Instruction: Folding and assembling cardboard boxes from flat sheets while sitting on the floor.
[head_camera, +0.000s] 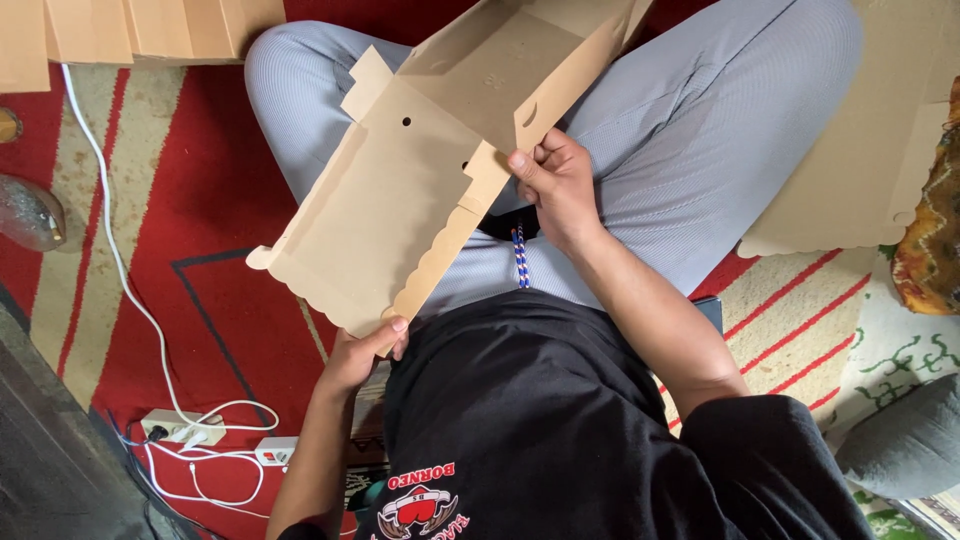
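Note:
A flat brown cardboard box blank (400, 190) with scalloped edges and small round holes lies tilted over my lap. My left hand (362, 352) grips its near scalloped corner from below, thumb on top. My right hand (556, 182) pinches a side flap near the middle, where a panel folds upward toward the top of the view. I sit cross-legged in pale grey striped trousers (700, 120) and a black shirt (560, 420).
More cardboard blanks lie stacked at the top left (130, 28) and at the right (860, 150). A white power strip (185, 427) with a cable (110, 220) sits on the red patterned rug. A grey cushion (910, 440) rests at lower right.

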